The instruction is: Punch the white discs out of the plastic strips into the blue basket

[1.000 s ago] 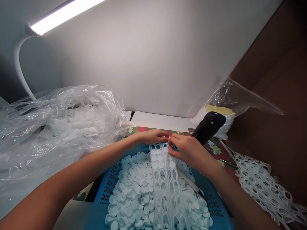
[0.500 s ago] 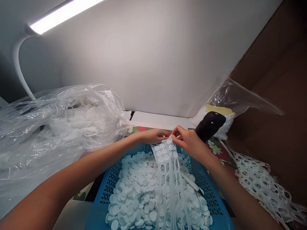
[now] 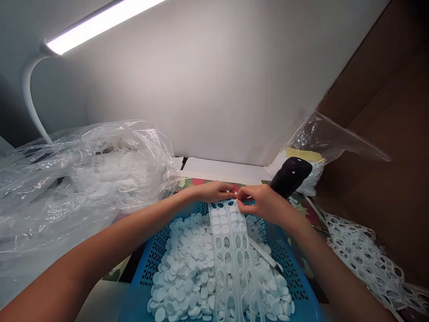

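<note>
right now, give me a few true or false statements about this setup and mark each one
The left hand and right hand both hold the top end of the perforated white strip. True.
The blue plastic basket is heaped with loose white discs. True.
The black object sits inside the basket. False: it is beyond the basket, past the right hand.
The desk lamp is off. False: its bar is lit.
</note>
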`<state>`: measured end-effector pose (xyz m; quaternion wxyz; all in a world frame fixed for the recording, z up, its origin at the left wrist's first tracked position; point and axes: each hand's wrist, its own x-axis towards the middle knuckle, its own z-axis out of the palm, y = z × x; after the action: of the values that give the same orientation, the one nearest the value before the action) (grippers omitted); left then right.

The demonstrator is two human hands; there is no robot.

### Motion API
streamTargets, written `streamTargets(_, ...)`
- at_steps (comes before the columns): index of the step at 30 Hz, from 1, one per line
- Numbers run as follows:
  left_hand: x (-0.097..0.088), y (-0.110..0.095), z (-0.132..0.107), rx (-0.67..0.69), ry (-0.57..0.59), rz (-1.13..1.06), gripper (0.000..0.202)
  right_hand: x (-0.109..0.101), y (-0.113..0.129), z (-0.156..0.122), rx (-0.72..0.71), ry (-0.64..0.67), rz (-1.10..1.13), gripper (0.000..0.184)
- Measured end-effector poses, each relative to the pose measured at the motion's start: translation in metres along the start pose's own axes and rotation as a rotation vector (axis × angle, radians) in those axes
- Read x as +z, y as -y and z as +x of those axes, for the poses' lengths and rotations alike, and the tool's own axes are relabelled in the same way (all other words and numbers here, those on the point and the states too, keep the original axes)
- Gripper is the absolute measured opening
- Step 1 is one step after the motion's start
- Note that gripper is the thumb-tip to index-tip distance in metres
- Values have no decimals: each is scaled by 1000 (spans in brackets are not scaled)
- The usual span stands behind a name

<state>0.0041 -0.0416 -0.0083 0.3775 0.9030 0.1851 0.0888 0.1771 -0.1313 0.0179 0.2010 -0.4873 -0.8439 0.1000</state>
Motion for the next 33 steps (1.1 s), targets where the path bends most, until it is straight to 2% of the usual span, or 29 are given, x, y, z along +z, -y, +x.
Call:
streamTargets(3,0,0,0,-1,6,7,27,-8,5,-3,-109,52,-110,7)
streamTargets(6,0,1,0,-11,3,13,29,-11,10,-5,-160,74,-152,10)
streamTargets(17,-1,-1,0,-43,9,26,21,-4,-4,3,-49,-51,14,12)
streamTargets(24,1,-6,2,-4,25,17,24,6,-15,10,-34,-193,-9,12)
streamTargets(27,1,-6,3,-11,22,23,27,2,-17,9,3,-234,-3,10)
streamTargets(30,1,-5,3,-10,23,19,29,-13,-12,2,24,-160,-7,11)
streamTargets(33,1,-6,2,-16,23,13,29,-29,-4,-6,-3,71,-32,14)
